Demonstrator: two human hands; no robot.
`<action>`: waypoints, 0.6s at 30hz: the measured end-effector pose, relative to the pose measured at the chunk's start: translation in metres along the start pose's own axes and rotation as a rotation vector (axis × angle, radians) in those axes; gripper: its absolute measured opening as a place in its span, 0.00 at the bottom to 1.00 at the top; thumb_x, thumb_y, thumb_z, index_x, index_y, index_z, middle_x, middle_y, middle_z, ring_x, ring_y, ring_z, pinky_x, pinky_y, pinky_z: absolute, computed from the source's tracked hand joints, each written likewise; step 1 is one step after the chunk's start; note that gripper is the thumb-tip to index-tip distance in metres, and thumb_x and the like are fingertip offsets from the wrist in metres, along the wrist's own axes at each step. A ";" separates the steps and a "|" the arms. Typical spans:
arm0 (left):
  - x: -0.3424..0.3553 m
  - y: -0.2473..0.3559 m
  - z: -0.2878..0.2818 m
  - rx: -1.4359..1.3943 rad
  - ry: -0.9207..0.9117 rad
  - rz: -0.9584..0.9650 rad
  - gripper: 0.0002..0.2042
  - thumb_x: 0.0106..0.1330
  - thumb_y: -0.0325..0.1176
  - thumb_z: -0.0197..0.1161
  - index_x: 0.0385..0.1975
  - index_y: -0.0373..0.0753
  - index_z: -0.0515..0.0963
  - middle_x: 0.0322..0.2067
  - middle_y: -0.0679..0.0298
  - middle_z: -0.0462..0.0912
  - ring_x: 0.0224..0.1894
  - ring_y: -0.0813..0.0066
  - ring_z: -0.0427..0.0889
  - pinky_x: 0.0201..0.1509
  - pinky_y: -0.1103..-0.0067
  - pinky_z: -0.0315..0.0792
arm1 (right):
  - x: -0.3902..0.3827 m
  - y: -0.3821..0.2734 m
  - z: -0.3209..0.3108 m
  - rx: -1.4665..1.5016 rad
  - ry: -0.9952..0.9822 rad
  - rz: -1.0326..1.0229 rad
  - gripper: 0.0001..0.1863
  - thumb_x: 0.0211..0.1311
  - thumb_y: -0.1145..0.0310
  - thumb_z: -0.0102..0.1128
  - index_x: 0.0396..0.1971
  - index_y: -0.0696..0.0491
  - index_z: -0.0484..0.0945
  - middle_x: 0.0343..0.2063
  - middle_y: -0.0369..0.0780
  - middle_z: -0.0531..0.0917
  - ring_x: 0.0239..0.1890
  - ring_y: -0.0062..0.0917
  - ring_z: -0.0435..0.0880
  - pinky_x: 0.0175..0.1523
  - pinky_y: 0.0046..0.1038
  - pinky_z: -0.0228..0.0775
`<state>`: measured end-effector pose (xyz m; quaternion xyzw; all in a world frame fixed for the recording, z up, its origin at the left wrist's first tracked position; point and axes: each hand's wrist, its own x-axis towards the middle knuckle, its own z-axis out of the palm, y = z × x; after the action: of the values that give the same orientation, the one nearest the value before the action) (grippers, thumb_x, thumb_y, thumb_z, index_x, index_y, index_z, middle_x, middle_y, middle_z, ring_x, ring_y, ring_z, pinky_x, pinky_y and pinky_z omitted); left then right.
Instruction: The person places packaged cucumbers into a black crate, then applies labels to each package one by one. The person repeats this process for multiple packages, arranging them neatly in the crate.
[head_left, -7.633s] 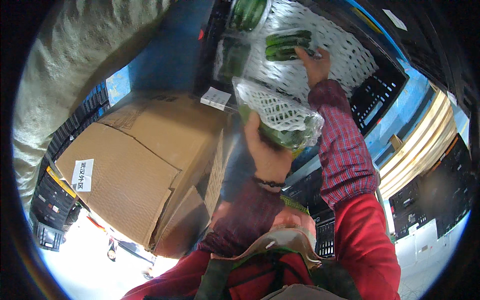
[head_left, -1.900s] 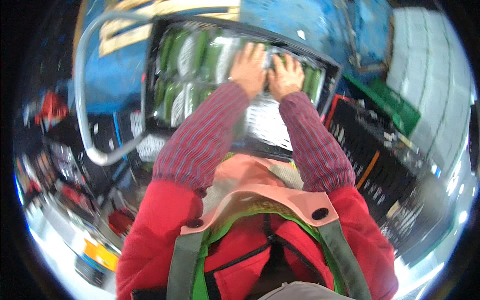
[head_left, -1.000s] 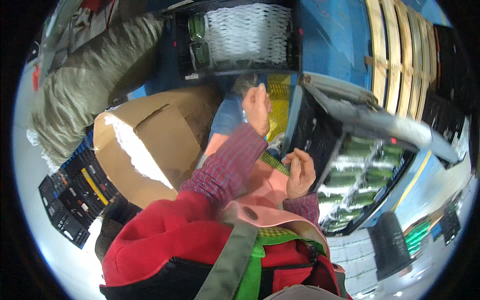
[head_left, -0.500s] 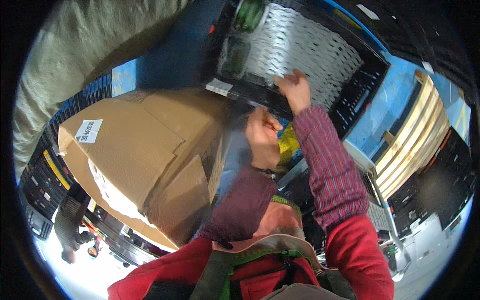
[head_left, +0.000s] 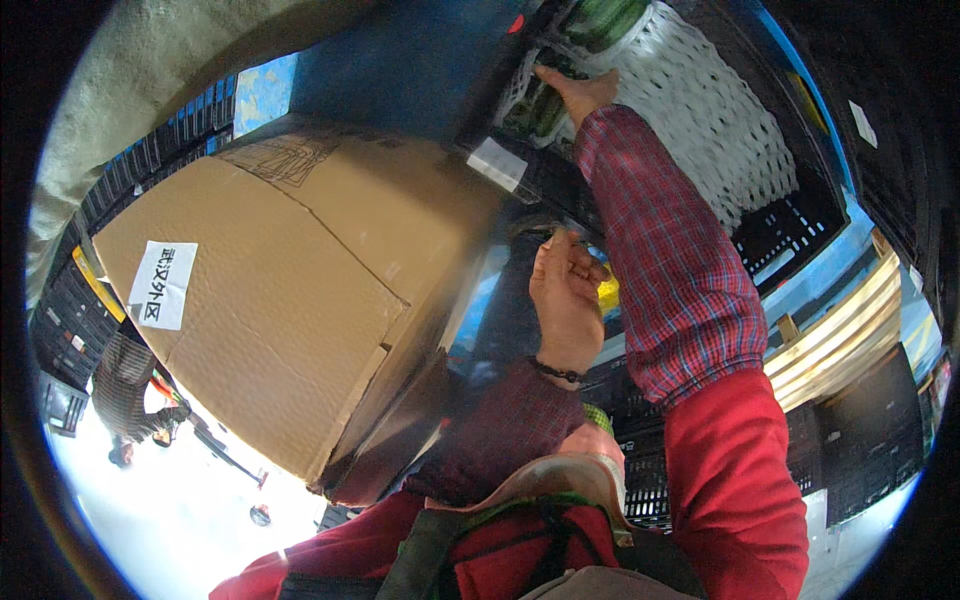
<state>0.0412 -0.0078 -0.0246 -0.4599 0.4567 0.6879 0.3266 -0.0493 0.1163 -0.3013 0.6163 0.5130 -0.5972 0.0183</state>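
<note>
A black plastic crate (head_left: 785,238) is at the upper right, partly lined with white foam netting (head_left: 705,115). In its left end lie clear-wrapped packs of dark green vegetables, one far pack (head_left: 606,22) and one nearer pack (head_left: 540,108). My right hand (head_left: 585,95) reaches over the crate's near side, thumb and finger apart, fingertips at the nearer pack; whether they press on it I cannot tell. My left hand (head_left: 570,300) is just below the crate's near wall, fingers curled inward. Anything inside those fingers is hidden.
A big cardboard box (head_left: 270,290) with a white label (head_left: 163,286) stands left of my hands. A wooden pallet (head_left: 840,330) is at the right. Stacked black crates (head_left: 85,330) line the far left, where another person (head_left: 130,390) bends. Grey-green fabric (head_left: 130,100) hangs at upper left.
My right hand has moved from over the netting leftward and farther off to the green packs. The view has shifted, with the cardboard box now larger. My left hand stays curled below the crate wall.
</note>
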 end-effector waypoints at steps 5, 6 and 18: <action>0.002 -0.005 0.006 0.013 0.008 -0.030 0.07 0.71 0.38 0.60 0.36 0.43 0.76 0.23 0.70 0.75 0.25 0.79 0.74 0.31 0.80 0.70 | -0.008 -0.013 -0.013 0.092 -0.191 0.056 0.77 0.32 0.44 0.84 0.70 0.69 0.36 0.68 0.62 0.55 0.70 0.47 0.58 0.70 0.44 0.59; 0.004 -0.006 0.007 0.001 0.010 -0.023 0.06 0.71 0.38 0.61 0.36 0.44 0.76 0.23 0.70 0.75 0.25 0.79 0.74 0.31 0.81 0.70 | -0.012 -0.021 -0.013 0.080 -0.272 0.038 0.75 0.33 0.45 0.83 0.69 0.70 0.38 0.67 0.62 0.57 0.70 0.46 0.60 0.69 0.42 0.61; 0.001 -0.016 0.020 0.197 0.088 0.046 0.16 0.69 0.44 0.61 0.53 0.48 0.72 0.42 0.70 0.77 0.46 0.74 0.75 0.52 0.74 0.67 | -0.090 -0.026 -0.083 0.686 -0.244 0.106 0.37 0.52 0.54 0.74 0.55 0.63 0.71 0.51 0.48 0.79 0.52 0.36 0.80 0.57 0.39 0.73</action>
<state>0.0479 0.0168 -0.0275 -0.4448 0.5465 0.6261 0.3339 0.0150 0.1266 -0.1944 0.5363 0.2445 -0.8019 -0.0975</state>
